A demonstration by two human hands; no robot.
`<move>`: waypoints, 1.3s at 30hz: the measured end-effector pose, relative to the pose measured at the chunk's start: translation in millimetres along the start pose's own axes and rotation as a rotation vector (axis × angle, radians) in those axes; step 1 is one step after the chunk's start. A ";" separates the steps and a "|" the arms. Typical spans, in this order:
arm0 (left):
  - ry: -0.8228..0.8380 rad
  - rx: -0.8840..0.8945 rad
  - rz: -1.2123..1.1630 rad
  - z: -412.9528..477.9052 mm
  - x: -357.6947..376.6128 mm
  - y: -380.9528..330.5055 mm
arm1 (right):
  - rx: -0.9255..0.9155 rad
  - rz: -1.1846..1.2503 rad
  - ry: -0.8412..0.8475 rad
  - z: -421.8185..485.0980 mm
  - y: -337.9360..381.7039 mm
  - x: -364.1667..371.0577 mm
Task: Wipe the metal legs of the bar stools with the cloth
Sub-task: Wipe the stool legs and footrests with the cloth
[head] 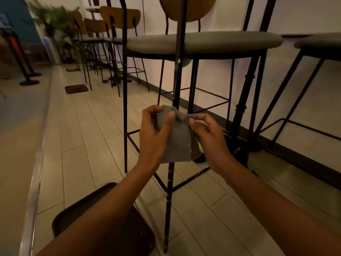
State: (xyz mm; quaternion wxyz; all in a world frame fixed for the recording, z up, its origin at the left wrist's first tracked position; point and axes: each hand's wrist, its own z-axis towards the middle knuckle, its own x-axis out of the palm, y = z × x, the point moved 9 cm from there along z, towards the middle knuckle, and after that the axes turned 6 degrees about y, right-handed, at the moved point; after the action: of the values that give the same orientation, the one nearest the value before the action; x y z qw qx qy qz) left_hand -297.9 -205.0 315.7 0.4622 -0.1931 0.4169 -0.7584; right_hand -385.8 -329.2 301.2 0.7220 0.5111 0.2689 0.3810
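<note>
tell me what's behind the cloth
The near stool leg runs behind the cloth; it shows above and below, but the stretch between is covered. The left hand and right hand pinch the cloth's top corners. Whether the cloth touches the leg can't be seen.

Brown tray [77, 217], potted plant [53, 21], floor mat [76, 89]

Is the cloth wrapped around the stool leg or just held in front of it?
Wrapped, apparently: the cloth bunches around the leg at its top, pinched by the left hand and right hand. The back is hidden.
</note>
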 end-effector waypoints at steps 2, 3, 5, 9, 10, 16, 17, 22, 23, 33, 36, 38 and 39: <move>0.067 0.009 0.074 1.1 6.5 2.6 | 0.011 0.039 0.022 5.0 2.4 5.8; 0.087 0.031 0.113 2.5 8.8 2.3 | 0.023 0.057 0.041 7.1 2.1 8.6; 0.091 0.077 0.137 7.8 9.3 -3.6 | 0.035 0.060 0.065 10.2 0.2 9.5; -0.001 0.138 0.061 21.3 -2.3 -13.3 | 0.042 0.020 -0.038 8.8 -28.6 -9.2; -0.039 0.137 0.024 24.9 -6.2 -13.4 | 0.086 -0.049 -0.024 4.7 -48.0 -9.4; -0.150 0.197 -0.092 44.2 -1.6 -32.8 | 0.260 -1.018 0.525 -54.3 -203.6 34.3; -0.152 0.214 -0.100 49.0 0.8 -38.3 | 0.207 -1.124 0.545 -60.4 -207.8 40.8; -0.208 0.303 -0.090 69.7 8.2 -59.6 | 0.004 -1.334 0.388 -58.6 -205.4 52.0; -0.217 0.311 -0.079 71.3 10.7 -60.0 | -0.008 -1.330 0.399 -58.5 -209.4 54.4; -0.340 0.319 -0.044 80.8 17.0 -60.4 | 0.102 -1.200 0.488 -64.7 -219.6 53.2; -0.325 0.316 -0.045 75.5 16.0 -51.3 | 0.101 -1.170 0.504 -63.5 -216.0 53.9; -0.307 0.306 -0.054 72.8 16.1 -46.8 | 0.089 -1.173 0.492 -62.4 -216.8 52.9; -0.304 0.304 -0.058 72.9 15.8 -47.9 | 0.082 -1.176 0.486 -62.4 -216.0 52.5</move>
State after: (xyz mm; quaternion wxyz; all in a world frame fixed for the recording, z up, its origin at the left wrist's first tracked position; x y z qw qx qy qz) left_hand -282.2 -240.9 395.3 0.5214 -0.2452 0.2174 -0.7879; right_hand -345.2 -293.1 76.8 0.7087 0.2043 0.6751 0.0153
